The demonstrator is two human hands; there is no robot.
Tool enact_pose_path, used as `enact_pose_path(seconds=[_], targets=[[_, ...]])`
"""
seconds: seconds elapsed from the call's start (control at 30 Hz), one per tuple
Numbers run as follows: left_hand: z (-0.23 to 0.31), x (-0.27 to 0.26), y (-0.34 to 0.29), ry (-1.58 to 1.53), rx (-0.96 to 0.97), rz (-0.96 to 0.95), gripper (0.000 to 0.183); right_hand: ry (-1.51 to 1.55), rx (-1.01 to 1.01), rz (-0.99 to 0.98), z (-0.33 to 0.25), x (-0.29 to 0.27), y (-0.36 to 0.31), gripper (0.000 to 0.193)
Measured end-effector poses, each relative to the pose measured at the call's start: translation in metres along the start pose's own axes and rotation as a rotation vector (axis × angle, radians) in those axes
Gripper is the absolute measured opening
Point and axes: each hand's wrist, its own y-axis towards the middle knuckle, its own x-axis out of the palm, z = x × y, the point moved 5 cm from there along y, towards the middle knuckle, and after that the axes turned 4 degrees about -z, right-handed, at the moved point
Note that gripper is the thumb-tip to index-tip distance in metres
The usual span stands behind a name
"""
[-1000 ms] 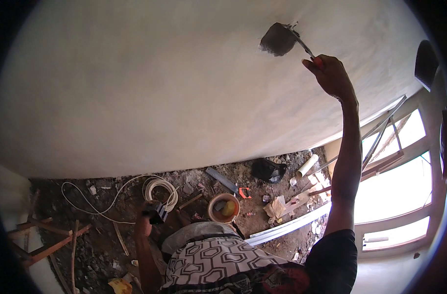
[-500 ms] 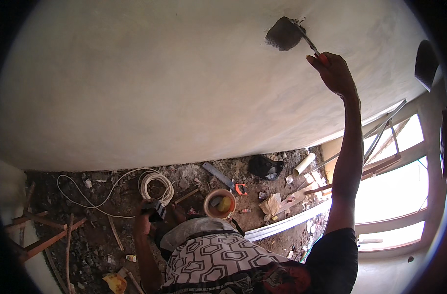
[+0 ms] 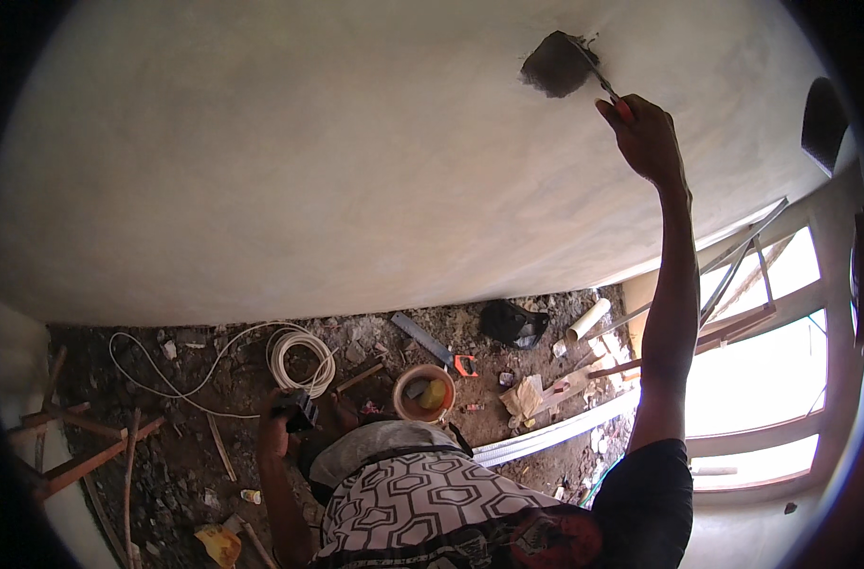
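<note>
Your right hand [image 3: 648, 142] grips a red-handled tool [image 3: 624, 109], its tip at the dark patch [image 3: 553, 66] on the wall [image 3: 261, 180]. You seem to be smoothing that patch; the next move likely needs light, steady strokes. Your left hand [image 3: 275, 434] has its fingers around a dark boxy thing [image 3: 303, 412].

The camera rides on the person's head over there, a wide fisheye tipped down: patterned shirt [image 3: 422, 488] close below it, littered floor [image 3: 176, 474] farther down, pale wall [image 3: 261, 171] facing us across the top, windows [image 3: 759, 370] bending along its right rim.
</note>
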Motion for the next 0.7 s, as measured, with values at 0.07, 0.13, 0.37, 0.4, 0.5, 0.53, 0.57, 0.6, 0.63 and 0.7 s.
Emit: enact_pose_path(seconds=[0.07,0.13,0.37,0.4,0.5,0.53,0.57,0.6,0.63,0.7], targets=[[0.003,0.001,-0.004,0.027,-0.012,0.007,0.044,0.024,0.002,0.024,0.002,0.0,0.0,0.043],[0.008,0.002,-0.006,0.156,0.045,-0.017,0.043,0.041,0.024,0.03,0.006,0.0,0.0,0.043],[-0.023,-0.024,0.009,0.43,0.199,-0.06,0.033,0.009,0.016,-0.032,0.007,-0.006,0.003,0.044],[-0.024,-0.024,0.009,0.395,0.174,-0.056,0.033,0.025,-0.003,-0.023,0.005,-0.005,0.003,0.044],[-0.012,-0.012,0.004,0.344,0.102,-0.068,0.032,0.04,0.016,-0.005,0.005,-0.005,-0.003,0.045],[-0.008,-0.009,0.003,0.339,0.071,-0.061,0.032,0.042,0.031,0.0,0.005,-0.004,-0.004,0.045],[-0.008,-0.011,0.001,0.343,0.025,-0.032,0.032,0.049,0.042,-0.005,0.006,-0.004,-0.004,0.046],[-0.011,-0.014,0.003,0.361,0.019,-0.031,0.032,0.055,0.054,-0.01,0.007,-0.004,-0.004,0.046],[-0.014,-0.017,0.004,0.378,0.013,-0.031,0.032,0.061,0.066,-0.014,0.009,-0.004,-0.004,0.046],[-0.025,-0.027,0.013,0.406,0.058,-0.073,0.033,0.093,0.088,-0.06,0.011,0.0,0.0,0.046]])
